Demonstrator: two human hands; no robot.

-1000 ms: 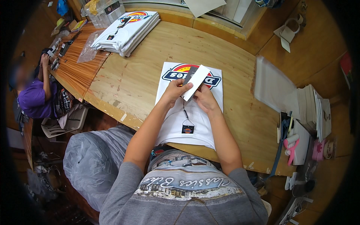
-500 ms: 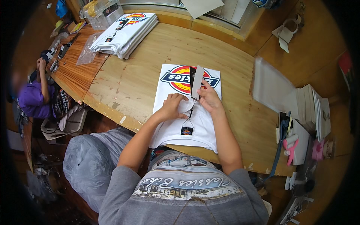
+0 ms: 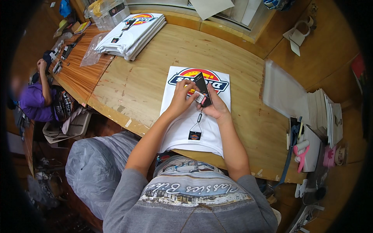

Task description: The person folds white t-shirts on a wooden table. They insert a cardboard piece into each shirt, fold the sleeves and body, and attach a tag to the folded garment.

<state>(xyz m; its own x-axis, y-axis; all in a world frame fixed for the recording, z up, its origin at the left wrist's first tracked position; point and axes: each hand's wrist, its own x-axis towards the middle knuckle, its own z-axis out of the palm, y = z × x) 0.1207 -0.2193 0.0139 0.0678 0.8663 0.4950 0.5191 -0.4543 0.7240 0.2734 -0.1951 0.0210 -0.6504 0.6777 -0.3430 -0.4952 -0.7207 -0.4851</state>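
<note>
A folded white T-shirt with a red, yellow and navy printed logo lies in front of me at the near table edge. Over it, my right hand is closed round the right edge of a black hang tag. My left hand pinches at the tag's left side, by a small white-and-red sticker lying against the tag; whether it is stuck down is hard to see. A dark cord runs from the tag to the shirt's collar, above a small black neck label.
A stack of folded white shirts stands at the far left, beside a clear plastic bag. To the right are a plastic sheet, paper stacks and a pink-handled roller. Another person sits left; a grey bag stands near me.
My left hand has moved up and right from the collar to the tag. The tag has turned from its pale side to its black side, and the sticker now shows.
</note>
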